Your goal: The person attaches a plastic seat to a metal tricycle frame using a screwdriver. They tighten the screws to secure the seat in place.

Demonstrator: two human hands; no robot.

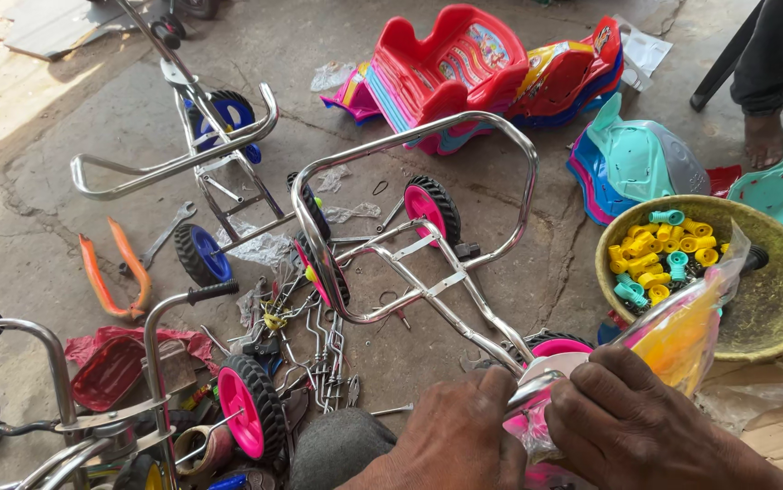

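Left hand [455, 436]: low in the foreground, back up, fingers curled closed.
Right hand [632, 426]: just beside it, knuckles up, fingers wrapped shut.

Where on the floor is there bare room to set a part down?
Bare concrete lies left of the orange fender and between the pink-wheeled chrome frame and the basket of plastic caps. It is crowded around the loose rods by the left hand and right hand.
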